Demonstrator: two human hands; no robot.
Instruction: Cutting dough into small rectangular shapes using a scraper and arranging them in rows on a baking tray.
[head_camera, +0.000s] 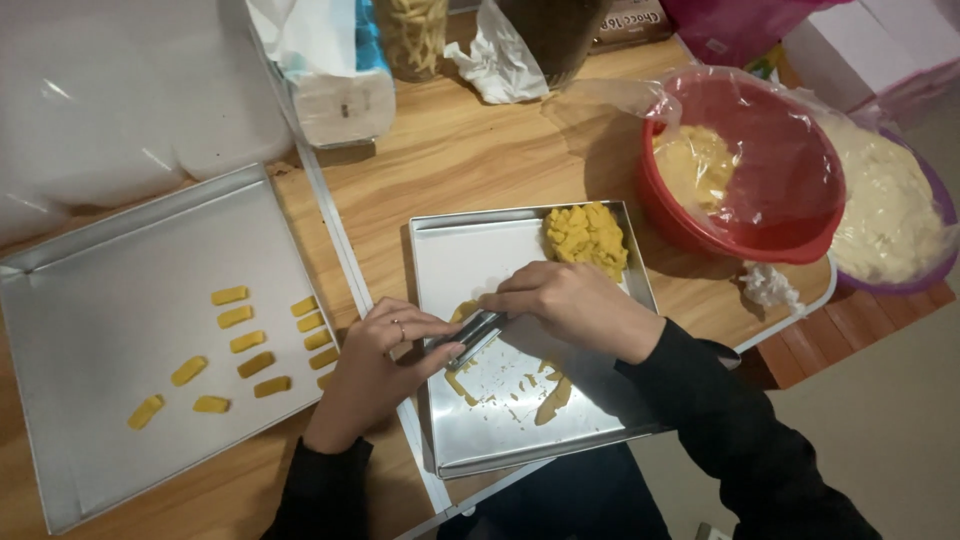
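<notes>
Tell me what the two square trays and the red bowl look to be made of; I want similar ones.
Both the tray under the hands and the tray with the yellow pieces look like thin metal, probably aluminium: dull silver-grey sheen, folded rims. The red bowl looks like glossy plastic, with a soft highlight on a thick, smooth wall; a clear film, likely a plastic bag, lines it.

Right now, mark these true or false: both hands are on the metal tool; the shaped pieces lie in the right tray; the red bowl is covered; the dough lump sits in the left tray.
Both hands, left hand and right hand, touch the metal tool: true.
Shaped pieces lie in the right tray: false, they lie in the left tray.
Red bowl has a plastic cover: true.
Dough lump sits in the left tray: false, the right one.
</notes>
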